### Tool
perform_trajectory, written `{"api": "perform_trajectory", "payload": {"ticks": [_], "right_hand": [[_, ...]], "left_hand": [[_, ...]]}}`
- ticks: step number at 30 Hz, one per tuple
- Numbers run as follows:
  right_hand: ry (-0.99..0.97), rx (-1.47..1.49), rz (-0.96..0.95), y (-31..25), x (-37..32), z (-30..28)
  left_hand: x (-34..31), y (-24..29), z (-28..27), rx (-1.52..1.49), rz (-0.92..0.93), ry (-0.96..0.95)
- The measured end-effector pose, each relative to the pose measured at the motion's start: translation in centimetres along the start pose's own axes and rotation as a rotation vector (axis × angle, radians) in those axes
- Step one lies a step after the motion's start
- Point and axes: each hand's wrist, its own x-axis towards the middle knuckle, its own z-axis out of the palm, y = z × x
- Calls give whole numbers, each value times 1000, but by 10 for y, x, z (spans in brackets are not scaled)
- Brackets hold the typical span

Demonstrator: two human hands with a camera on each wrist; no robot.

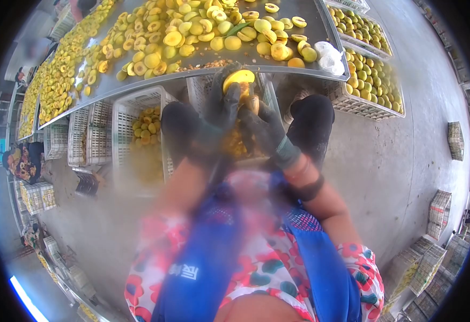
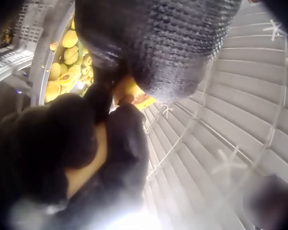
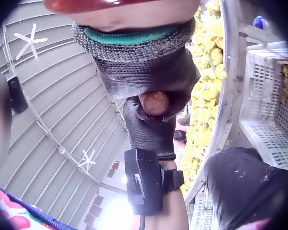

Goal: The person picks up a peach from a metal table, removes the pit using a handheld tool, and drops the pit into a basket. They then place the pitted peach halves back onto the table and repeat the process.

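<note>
Both hands wear dark knit gloves and meet at the near edge of the metal table (image 1: 192,71). My left hand (image 1: 220,110) grips a yellow apricot (image 1: 238,78), its cut, curved side facing up. Close beside it, my right hand (image 1: 267,129) is curled round a wooden-handled tool (image 1: 253,104). In the left wrist view the wooden handle (image 2: 89,167) runs between the right hand's fingers, near the apricot (image 2: 129,89). The round butt of the handle (image 3: 156,103) sticks out of the right fist in the right wrist view. The tool's working end is hidden.
Many halved and whole apricots (image 1: 192,32) lie on the table, with loose pits (image 1: 208,65) near its edge. A white plastic bag (image 1: 330,58) sits at the right corner. Crates of apricots (image 1: 371,86) stand at right, and another crate (image 1: 122,123) at left.
</note>
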Motion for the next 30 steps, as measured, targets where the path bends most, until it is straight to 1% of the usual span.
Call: {"api": "perform_trajectory", "payload": {"ticks": [1,4,7,9,11,12,14,15,17,18,19,21,23,25,26,28,30], "right_hand": [[-9,2,-2,-1,0,0],[49,-177,15,4,3,1],[-14,-131,35,7,5,-4],[-143,176,177,20,19,-14],[-242,297,271,24,21,-24],[-277,262,292,8,17,-25],[-349,-8,45,1,12,-27],[-379,-243,-223,4,10,-28],[-358,-193,-211,2,4,-25],[-305,93,71,-5,0,-20],[-244,379,353,-8,-2,-15],[-380,98,-98,1,4,-12],[-422,36,-137,3,6,-10],[-369,190,241,-3,2,-10],[-321,105,268,-1,4,-11],[-219,-63,319,10,9,-14],[-275,-624,-170,31,12,-26]], "left_hand": [[-1,0,0,24,5,-4],[-4,3,1,51,12,-12],[-8,4,5,-1,34,8],[-9,4,4,6,50,-2],[-10,6,3,-71,19,-35],[-10,7,2,-103,-7,-53],[-8,12,0,-161,-69,-88],[-6,14,0,-186,-106,-106],[-6,19,2,-370,-126,-127],[-7,21,3,-461,-139,-137],[-6,24,2,-479,-175,-126],[-3,29,-1,-516,-242,-96],[-1,20,-12,32,-209,34],[-2,10,-34,558,59,198],[-6,5,-53,806,311,297],[-1,21,-54,560,343,622],[4,20,-92,410,100,712]]}}
